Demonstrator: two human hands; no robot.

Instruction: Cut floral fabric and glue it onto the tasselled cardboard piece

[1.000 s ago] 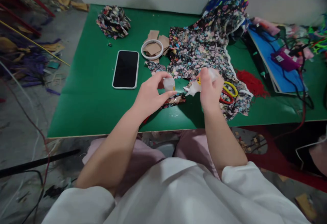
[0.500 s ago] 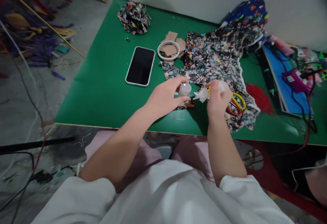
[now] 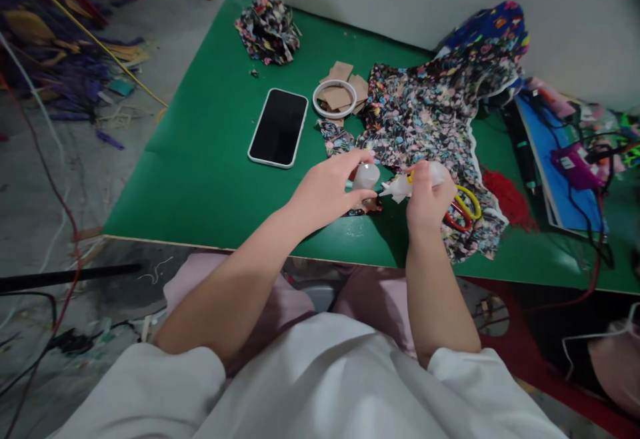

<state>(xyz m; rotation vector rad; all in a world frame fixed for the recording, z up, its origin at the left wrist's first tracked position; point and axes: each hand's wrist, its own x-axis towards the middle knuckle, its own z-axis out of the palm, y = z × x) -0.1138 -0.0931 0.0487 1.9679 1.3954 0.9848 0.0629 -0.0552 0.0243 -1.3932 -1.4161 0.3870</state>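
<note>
Between the thumb and fingers of my left hand is a small translucent white piece with a rounded top; its lower part is hidden. My right hand is closed around a white squeeze bottle with a pointed nozzle, whose tip points left and sits close to my left thumb. Below my left fingers, a scrap of dark floral fabric lies on the green tabletop. Scissors with red and yellow handles rest on a floral cloth, just right of my right hand.
A phone lies left of a white ring on brown cardboard pieces. Crumpled floral fabric sits at the back left. To the right are red fibres, a blue folder and a purple device with cables.
The view has shifted slightly, so the table items appear a little displaced. The bottle's nozzle tip is slightly nearer the white piece in my left hand; both grips look the same.
</note>
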